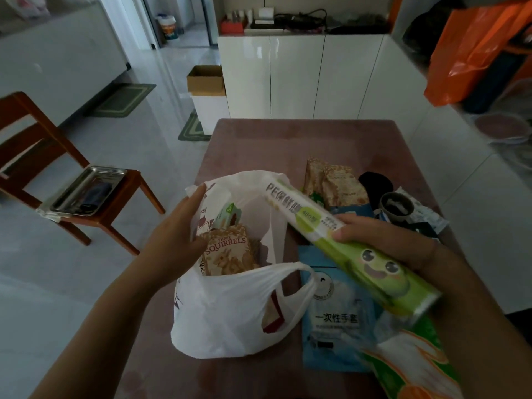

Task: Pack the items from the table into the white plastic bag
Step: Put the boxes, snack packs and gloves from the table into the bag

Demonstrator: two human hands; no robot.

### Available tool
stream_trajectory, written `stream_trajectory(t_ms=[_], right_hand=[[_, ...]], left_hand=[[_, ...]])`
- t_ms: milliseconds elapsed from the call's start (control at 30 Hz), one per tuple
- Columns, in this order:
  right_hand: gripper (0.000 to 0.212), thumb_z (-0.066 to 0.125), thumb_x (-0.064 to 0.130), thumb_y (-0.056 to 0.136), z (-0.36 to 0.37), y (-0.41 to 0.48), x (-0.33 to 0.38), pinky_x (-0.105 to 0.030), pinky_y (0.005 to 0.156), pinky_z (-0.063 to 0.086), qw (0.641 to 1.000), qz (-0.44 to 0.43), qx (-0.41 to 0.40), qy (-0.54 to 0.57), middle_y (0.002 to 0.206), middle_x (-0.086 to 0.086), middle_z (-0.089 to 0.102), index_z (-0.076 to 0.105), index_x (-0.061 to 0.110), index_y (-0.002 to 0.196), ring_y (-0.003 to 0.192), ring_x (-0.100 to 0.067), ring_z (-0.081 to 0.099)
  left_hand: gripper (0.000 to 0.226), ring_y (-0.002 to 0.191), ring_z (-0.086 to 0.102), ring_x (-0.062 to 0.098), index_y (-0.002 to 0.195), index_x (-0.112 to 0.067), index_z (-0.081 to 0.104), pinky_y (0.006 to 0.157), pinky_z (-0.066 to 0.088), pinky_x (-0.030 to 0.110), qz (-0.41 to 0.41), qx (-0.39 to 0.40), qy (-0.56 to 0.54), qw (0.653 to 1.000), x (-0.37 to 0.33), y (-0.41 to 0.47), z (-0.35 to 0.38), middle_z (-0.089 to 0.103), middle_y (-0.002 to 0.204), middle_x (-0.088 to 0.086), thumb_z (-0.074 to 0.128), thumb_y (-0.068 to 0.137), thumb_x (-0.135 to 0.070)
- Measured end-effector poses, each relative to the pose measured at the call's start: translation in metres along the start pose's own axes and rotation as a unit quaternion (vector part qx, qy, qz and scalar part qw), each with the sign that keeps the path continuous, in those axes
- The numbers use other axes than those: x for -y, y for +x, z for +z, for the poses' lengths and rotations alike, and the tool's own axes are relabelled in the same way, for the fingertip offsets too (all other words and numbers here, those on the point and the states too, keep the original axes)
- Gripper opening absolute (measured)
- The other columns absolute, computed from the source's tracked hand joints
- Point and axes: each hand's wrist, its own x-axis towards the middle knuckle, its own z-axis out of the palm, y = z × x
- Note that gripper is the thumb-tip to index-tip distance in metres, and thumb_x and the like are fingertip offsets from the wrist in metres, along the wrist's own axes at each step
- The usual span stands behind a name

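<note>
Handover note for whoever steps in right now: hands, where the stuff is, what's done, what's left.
Left hand: straight fingers on the left rim of the white plastic bag, holding its mouth open.
Right hand: grips the cling film box, which is tilted with its far end at the bag's right rim, not in yet.
Done: Three Squirrels packet and small green box are in the bag.
Left: cling film box, then blue glove pack, brown snack packets, dark round item, white wrapper and green-and-orange pack, all on the table.
</note>
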Motion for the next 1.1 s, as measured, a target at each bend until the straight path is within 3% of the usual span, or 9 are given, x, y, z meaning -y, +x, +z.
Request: stream_trajectory(t_ms=[200,300,500,567,633,733,867,967,1100], right_hand=[[0.030,0.053,0.020,0.091,0.022,0.021,-0.005,-0.025,0.054,0.054,0.998,0.048,0.032,-0.030,0.091,-0.011,0.064,0.052,0.008,0.118,0.062,-0.016,0.063],[0.028,0.057,0.030,0.088,0.035,0.039,-0.003,-0.026,0.054,0.055,0.992,0.095,0.070,0.040,0.078,-0.009,0.067,0.058,0.008,0.104,0.059,-0.017,0.063],[0.028,0.058,0.034,0.088,0.081,0.090,0.012,-0.026,0.051,0.056,0.978,0.110,0.040,0.172,0.067,-0.008,0.064,0.054,0.008,0.098,0.049,-0.018,0.063],[0.029,0.058,0.029,0.089,0.100,0.106,0.011,-0.035,0.072,0.057,0.969,0.117,0.032,0.215,0.085,-0.012,0.064,0.053,0.008,0.108,0.068,-0.023,0.065],[0.038,0.060,0.022,0.089,0.119,0.115,0.007,-0.044,0.098,0.047,0.964,0.129,0.039,0.228,0.118,-0.018,0.063,0.052,0.005,0.123,0.107,-0.032,0.062],[0.048,0.058,0.009,0.090,0.145,0.123,0.003,-0.049,0.108,0.038,0.973,0.112,0.056,0.195,0.139,-0.022,0.050,0.045,0.000,0.135,0.130,-0.035,0.047],[0.049,0.054,-0.003,0.088,0.156,0.129,-0.001,-0.050,0.109,0.037,0.991,0.065,0.040,0.112,0.141,-0.021,0.045,0.043,0.005,0.135,0.130,-0.038,0.043],[0.030,0.050,0.003,0.093,0.143,0.123,0.002,-0.034,0.100,0.048,0.996,0.046,0.061,0.048,0.131,-0.024,0.051,0.053,-0.004,0.122,0.117,-0.036,0.054],[0.026,0.052,-0.001,0.090,0.087,0.105,-0.019,-0.029,0.080,0.057,0.982,-0.094,-0.129,0.099,0.098,-0.015,0.067,0.060,-0.006,0.114,0.088,-0.024,0.066]], left_hand=[[0.084,0.123,0.049,0.028,0.138,-0.048,0.009,0.077,0.054,0.046,0.025,0.003,-0.009,1.000,-0.005,-0.003,0.002,0.032,0.151,0.001,0.064,0.083,-0.015],[0.085,0.111,0.050,0.015,0.133,-0.054,0.007,0.075,0.055,0.040,0.038,0.016,-0.018,0.999,-0.005,-0.004,0.005,0.034,0.149,0.001,0.064,0.083,-0.015],[0.085,0.103,0.048,0.009,0.140,-0.050,0.008,0.055,0.048,0.011,0.040,0.037,-0.049,0.997,-0.002,-0.001,0.011,0.035,0.145,-0.001,0.062,0.083,-0.017],[0.087,0.104,0.049,0.009,0.144,-0.046,0.008,0.061,0.053,0.018,0.037,0.036,-0.049,0.997,-0.002,-0.002,0.009,0.032,0.147,-0.002,0.063,0.083,-0.017],[0.089,0.113,0.049,0.013,0.145,-0.044,0.007,0.081,0.055,0.037,0.029,0.030,-0.036,0.998,-0.005,-0.003,0.007,0.028,0.152,-0.003,0.064,0.082,-0.019],[0.089,0.128,0.041,0.022,0.145,-0.044,0.006,0.095,0.046,0.050,0.023,0.030,-0.026,0.999,-0.007,-0.006,0.005,0.023,0.154,-0.003,0.065,0.081,-0.022],[0.090,0.122,0.043,0.016,0.139,-0.048,0.008,0.092,0.046,0.047,0.042,0.010,-0.032,0.999,-0.005,-0.008,0.003,0.034,0.148,-0.002,0.066,0.080,-0.011],[0.090,0.125,0.045,0.024,0.136,-0.052,0.007,0.091,0.047,0.051,0.024,0.013,-0.042,0.999,-0.001,-0.007,-0.001,0.035,0.147,-0.002,0.065,0.080,-0.010],[0.092,0.123,0.047,0.024,0.133,-0.055,0.008,0.085,0.050,0.048,0.018,0.014,-0.044,0.999,0.003,-0.007,-0.003,0.037,0.146,-0.001,0.066,0.080,-0.008]])
